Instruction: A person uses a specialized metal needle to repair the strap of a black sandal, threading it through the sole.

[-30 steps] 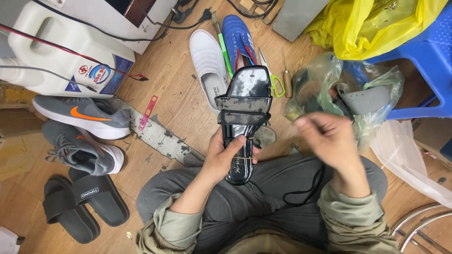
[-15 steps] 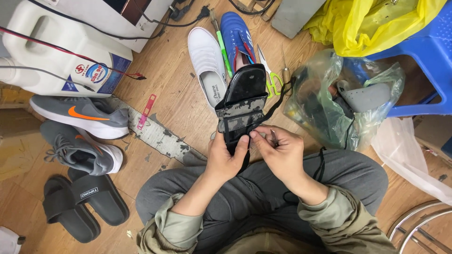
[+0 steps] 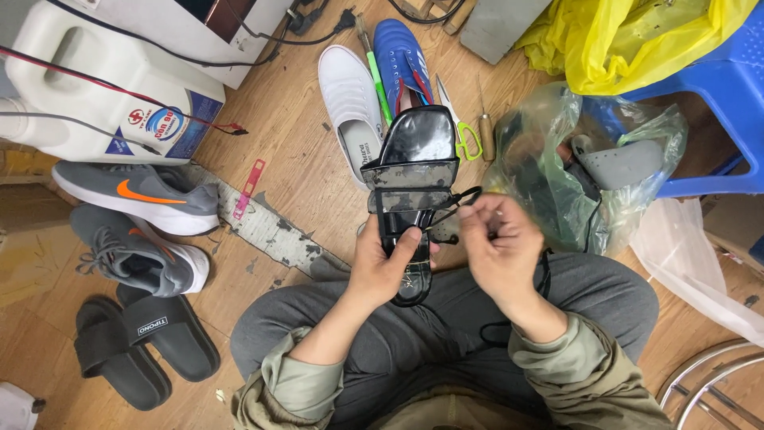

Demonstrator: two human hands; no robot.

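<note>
Left hand (image 3: pixel 387 267) clamps the black sandal (image 3: pixel 411 191) upright over the lap; right hand (image 3: pixel 497 247) pinches its thin strap (image 3: pixel 455 203) just beside.

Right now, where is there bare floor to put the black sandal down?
Bare wood lies between the white shoe and the white jug. Right of the black sandal, the plastic bag and blue stool crowd the floor.

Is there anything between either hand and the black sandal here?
Nothing visible. The left hand already grips the black sandal around its heel end, and the right hand pinches a thin black thread right beside its strap, over the lap.
</note>
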